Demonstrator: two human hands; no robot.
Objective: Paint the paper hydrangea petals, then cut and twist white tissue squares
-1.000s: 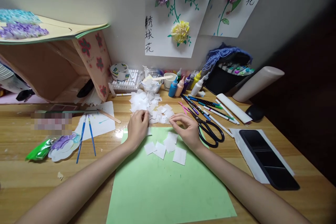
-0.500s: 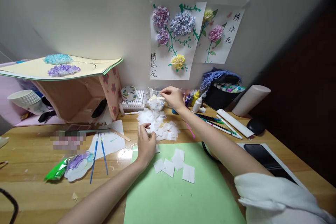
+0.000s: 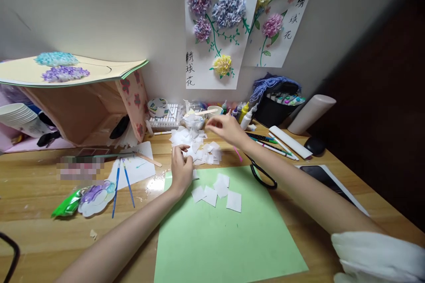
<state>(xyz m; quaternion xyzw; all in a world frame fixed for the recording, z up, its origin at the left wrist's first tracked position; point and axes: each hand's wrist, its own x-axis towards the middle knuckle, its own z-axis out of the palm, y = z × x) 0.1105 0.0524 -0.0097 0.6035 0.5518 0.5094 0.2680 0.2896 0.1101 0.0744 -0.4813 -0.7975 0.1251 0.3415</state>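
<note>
My left hand (image 3: 181, 171) rests at the back edge of the green paper sheet (image 3: 229, 234), beside a pile of white paper squares (image 3: 186, 137). Its fingers are bent and apart, and nothing shows between them. My right hand (image 3: 227, 129) hangs just in front of a small cup (image 3: 215, 109), fingers loosely spread and seemingly holding nothing. A flat wooden stick (image 3: 205, 112) lies across a clear bowl (image 3: 193, 120) and the cup. Several loose white squares (image 3: 234, 201) lie on the green sheet near my left hand.
Glue bottles (image 3: 246, 119) and a black pen holder (image 3: 274, 106) stand behind my right arm. Markers (image 3: 277, 150), a phone (image 3: 327, 183) and a black mouse (image 3: 314, 146) lie rightward. Leftward are paintbrushes (image 3: 128, 185), a paint palette (image 3: 96, 201) and a pink box (image 3: 133, 106).
My right hand has come back from the bowl, and its pinched fingers have loosened. The wooden stick now shows plainly across the bowl and cup. My left hand stays by the paper squares.
</note>
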